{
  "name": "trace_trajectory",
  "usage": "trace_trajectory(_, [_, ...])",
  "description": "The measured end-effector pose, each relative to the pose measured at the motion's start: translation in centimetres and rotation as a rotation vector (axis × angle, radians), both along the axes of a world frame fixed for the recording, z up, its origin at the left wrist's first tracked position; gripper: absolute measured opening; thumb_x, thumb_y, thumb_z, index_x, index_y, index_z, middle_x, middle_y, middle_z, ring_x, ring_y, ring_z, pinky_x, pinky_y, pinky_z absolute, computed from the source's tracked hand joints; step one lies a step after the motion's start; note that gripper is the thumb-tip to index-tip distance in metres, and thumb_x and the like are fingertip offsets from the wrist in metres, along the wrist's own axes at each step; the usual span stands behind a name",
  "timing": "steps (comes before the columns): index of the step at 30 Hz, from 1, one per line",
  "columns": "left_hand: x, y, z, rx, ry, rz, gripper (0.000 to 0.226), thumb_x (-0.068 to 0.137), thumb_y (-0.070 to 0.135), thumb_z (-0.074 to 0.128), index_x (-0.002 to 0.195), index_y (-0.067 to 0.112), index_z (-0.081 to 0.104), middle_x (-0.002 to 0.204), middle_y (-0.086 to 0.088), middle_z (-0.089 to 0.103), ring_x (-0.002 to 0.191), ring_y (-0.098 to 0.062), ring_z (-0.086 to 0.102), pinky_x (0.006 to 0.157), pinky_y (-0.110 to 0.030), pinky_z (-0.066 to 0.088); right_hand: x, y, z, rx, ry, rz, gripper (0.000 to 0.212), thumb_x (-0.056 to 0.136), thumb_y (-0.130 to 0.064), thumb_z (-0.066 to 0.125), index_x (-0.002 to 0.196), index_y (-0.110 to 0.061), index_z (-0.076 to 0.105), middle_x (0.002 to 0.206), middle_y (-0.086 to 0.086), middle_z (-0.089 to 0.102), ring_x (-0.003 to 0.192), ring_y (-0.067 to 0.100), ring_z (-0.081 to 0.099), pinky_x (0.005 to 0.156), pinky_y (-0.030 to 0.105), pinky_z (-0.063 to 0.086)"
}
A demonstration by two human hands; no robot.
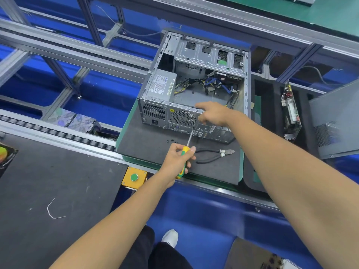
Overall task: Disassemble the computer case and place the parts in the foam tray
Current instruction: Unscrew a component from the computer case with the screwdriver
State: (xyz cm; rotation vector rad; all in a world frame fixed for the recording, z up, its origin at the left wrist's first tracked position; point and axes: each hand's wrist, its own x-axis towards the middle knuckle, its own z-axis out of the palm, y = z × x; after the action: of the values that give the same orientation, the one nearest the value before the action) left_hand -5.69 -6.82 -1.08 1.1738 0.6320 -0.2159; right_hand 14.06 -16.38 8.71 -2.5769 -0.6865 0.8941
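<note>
Your right forearm (303,171): nearest the lens, running up from the lower right edge to the case.

Your left forearm (120,216): rising from the bottom centre toward the pad.

Case (194,84): side panel off, lying open-side up just beyond both your hands, rear panel facing you. Power supply (162,84) sits in its near-left corner, beyond your left hand; loose cables (209,84) lie inside, just beyond your right hand.

Pad (151,144): dark, under the case and under your left hand.

Foam tray (272,105): black, to the right of your right hand. A circuit board (291,111) stands on edge in one slot; a grey mesh panel (336,121) leans farther right.

Your right hand (211,113): resting on the case's rear top edge, index finger stretched along it, other fingers curled over the edge, gripping it.

Your left hand (177,158): fingers wrapped round the screwdriver (184,158), green-and-yellow handle, shaft angled up to the case's rear panel just below your right hand.

Cutters (213,155): on the pad, just right of your left hand, untouched.

Button box (134,177): yellow, green button, below-left of your left hand.

Screws (172,141): a few small dark ones on the pad, just beyond your left hand.
</note>
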Motion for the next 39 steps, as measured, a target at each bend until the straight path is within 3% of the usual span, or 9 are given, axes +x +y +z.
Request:
trace_trajectory(4, [0.1,-0.2,-0.4,0.009,-0.04,0.048,0.022,0.099,0.027,0.069,0.105,0.013,0.052,0.087,-0.003,0.078,0.063,-0.01,0.058,0.05,-0.025,0.047,-0.1,0.0,0.2,0.001,-0.015,0.007,0.063,0.082,-0.012,0.064,0.142,-0.019,0.05,0.125,0.022,0.065,0.111,0.037,0.062,0.091,0.046,0.051])
trace_trajectory(7, [0.6,-0.1,-0.1,0.043,-0.028,0.033,0.021,0.099,0.032,0.068,0.106,0.015,0.059,0.093,-0.001,0.074,0.069,-0.012,0.06,0.059,-0.027,0.052,-0.2,0.0,0.3,0.0,-0.013,0.039,0.048,0.082,-0.012,0.064,0.128,-0.021,0.052,0.128,0.024,0.063,0.107,0.037,0.063,0.084,0.043,0.05])
trace_trajectory(11, [0.6,-0.2,-0.5,0.048,-0.044,0.057,0.017,0.102,0.03,0.064,0.108,0.015,0.067,0.089,-0.002,0.062,0.066,-0.012,0.057,0.054,-0.025,0.053,-0.3,-0.1,0.5,-0.001,-0.027,0.044,0.043,0.081,-0.011,0.064,0.122,-0.018,0.054,0.112,0.023,0.067,0.07,0.027,0.055,0.066,0.036,0.044])
trace_trajectory(17, [0.4,0.2,-0.5,0.079,-0.092,-0.04,0.022,0.112,0.028,0.04,0.123,0.023,0.059,0.086,-0.002,0.074,0.061,-0.011,0.06,0.052,-0.027,0.051,-0.3,-0.1,0.6,0.011,-0.019,0.047,0.055,0.081,-0.013,0.064,0.135,-0.018,0.053,0.098,0.015,0.065,0.066,0.024,0.054,0.068,0.042,0.05])
trace_trajectory(20, [1.1,-0.2,-0.4,0.154,-0.088,-0.059,0.016,0.109,0.03,0.047,0.116,0.018,0.056,0.089,-0.006,0.069,0.055,-0.01,0.054,0.046,-0.027,0.045,-0.5,-0.1,0.8,0.017,-0.014,0.058,0.026,0.078,-0.015,0.064,0.098,-0.03,0.056,0.074,0.006,0.063,0.066,0.026,0.051,0.059,0.033,0.038])
trace_trajectory(22, [1.8,-0.4,-0.4,0.182,-0.105,-0.072,0.013,0.106,0.027,0.055,0.113,0.016,0.053,0.093,-0.008,0.062,0.055,-0.01,0.055,0.044,-0.027,0.045,-0.6,-0.1,0.9,0.027,-0.009,0.045,0.023,0.077,-0.016,0.064,0.096,-0.027,0.055,0.076,0.008,0.066,0.07,0.026,0.052,0.06,0.033,0.039])
trace_trajectory(25, [3.2,-0.5,-0.2,0.214,-0.126,-0.089,0.018,0.104,0.019,0.06,0.114,0.012,0.047,0.094,-0.009,0.055,0.055,-0.011,0.059,0.042,-0.027,0.047,-0.6,-0.1,0.9,0.027,-0.004,0.03,0.042,0.079,-0.014,0.064,0.121,-0.017,0.057,0.081,0.012,0.067,0.066,0.023,0.052,0.062,0.034,0.04])
trace_trajectory(32, [5.6,-0.3,-0.7,0.204,-0.099,-0.049,0.01,0.11,0.017,0.042,0.107,0.012,0.05,0.075,-0.009,0.071,0.054,-0.017,0.067,0.05,-0.026,0.049,-0.4,-0.1,0.6,0.038,-0.007,0.067,0.023,0.08,-0.011,0.064,0.087,-0.028,0.05,0.069,0.005,0.058,0.06,0.02,0.047,0.055,0.032,0.032])
trace_trajectory(39, [6.1,-0.3,-1.2,0.138,-0.042,-0.024,0.022,0.112,0.017,0.033,0.114,0.009,0.054,0.076,0.0,0.077,0.048,-0.011,0.058,0.044,-0.023,0.041,-0.2,-0.3,0.5,0.046,-0.014,0.067,0.027,0.077,-0.012,0.063,0.102,-0.017,0.055,0.072,0.005,0.062,0.065,0.023,0.05,0.059,0.033,0.036])
